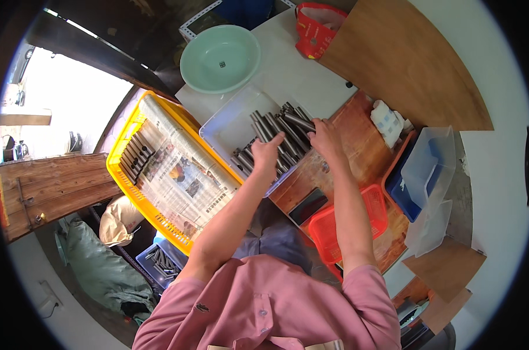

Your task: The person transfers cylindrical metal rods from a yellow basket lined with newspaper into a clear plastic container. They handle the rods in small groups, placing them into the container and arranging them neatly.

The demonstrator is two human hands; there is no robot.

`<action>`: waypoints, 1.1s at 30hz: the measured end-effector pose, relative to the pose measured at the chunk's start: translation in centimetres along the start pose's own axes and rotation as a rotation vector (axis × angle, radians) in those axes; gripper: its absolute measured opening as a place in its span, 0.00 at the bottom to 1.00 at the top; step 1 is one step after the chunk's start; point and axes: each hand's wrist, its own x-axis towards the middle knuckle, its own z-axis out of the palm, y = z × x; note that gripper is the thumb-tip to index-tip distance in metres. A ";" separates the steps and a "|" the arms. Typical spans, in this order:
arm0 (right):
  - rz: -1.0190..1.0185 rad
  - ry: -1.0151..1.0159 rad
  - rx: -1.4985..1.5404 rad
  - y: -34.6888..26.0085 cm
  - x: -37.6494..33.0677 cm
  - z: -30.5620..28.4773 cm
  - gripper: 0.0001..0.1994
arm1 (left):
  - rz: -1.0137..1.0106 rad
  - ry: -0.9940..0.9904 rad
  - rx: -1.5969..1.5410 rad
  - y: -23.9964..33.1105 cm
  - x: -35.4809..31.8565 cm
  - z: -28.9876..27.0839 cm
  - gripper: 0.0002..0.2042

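Observation:
A translucent plastic box (221, 125) holds a pile of dark grey metal rods (269, 125), lying mostly side by side. My right hand (327, 140) pinches the near end of one metal rod (298, 121), which lies tilted across the top of the pile. On the pile's left side, my left hand (267, 156) is closed on a rod with thumb and fingers, its fingertips partly hidden among the metal. Left of the box, a yellow plastic basket (151, 216) is lined with newspaper (186, 175). A row of thin rods with dark ends (137, 156) lies on the paper.
A pale green basin (203, 76) stands beyond the box on a white tabletop (276, 58). To the right are a phone (309, 206), a red plastic basket (326, 233), a blue tray (396, 184) and clear containers (431, 157). Low left, a blue bin (145, 262) holds metal pieces.

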 end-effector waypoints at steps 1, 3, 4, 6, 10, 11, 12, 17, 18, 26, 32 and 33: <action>-0.027 0.066 -0.009 0.0 -0.2 0.2 0.18 | 0.019 0.000 -0.001 0.6 0.1 -0.9 0.11; -0.009 0.093 0.022 -0.7 0.2 0.1 0.17 | 0.029 0.011 -0.001 1.0 0.9 -3.3 0.10; 0.005 0.109 0.036 -0.9 0.3 0.1 0.16 | 0.024 0.022 -0.001 1.7 0.7 -3.9 0.10; -0.065 0.192 -0.158 -0.8 0.2 0.4 0.17 | 0.030 0.034 -0.020 2.7 0.3 -5.1 0.10; -0.093 0.213 -0.245 -2.0 -1.4 0.4 0.17 | 0.072 0.033 -0.003 3.8 -0.2 -7.8 0.10; -0.076 0.190 -0.216 -2.5 -1.9 0.7 0.17 | 0.088 0.030 0.000 3.6 0.0 -8.4 0.10; -0.054 0.169 -0.190 -3.0 -2.5 1.0 0.18 | 0.101 0.022 0.005 3.6 -0.1 -8.7 0.11; -0.037 0.334 -0.174 -2.4 -3.1 2.6 0.17 | 0.053 0.053 0.012 3.6 -0.2 -10.2 0.13; -0.030 0.334 -0.155 -2.4 -3.2 2.8 0.17 | 0.049 0.051 0.012 3.5 -0.3 -10.6 0.15; -0.062 0.432 -0.115 -1.8 -2.6 3.1 0.17 | 0.083 0.085 0.064 4.1 -0.1 -12.6 0.10; -0.016 0.335 -0.021 -0.8 -1.6 4.9 0.15 | 0.074 0.063 0.016 3.9 -0.5 -13.6 0.12; -0.030 0.335 -0.061 -1.4 -1.5 4.7 0.15 | 0.065 0.074 0.008 4.0 -0.7 -13.9 0.12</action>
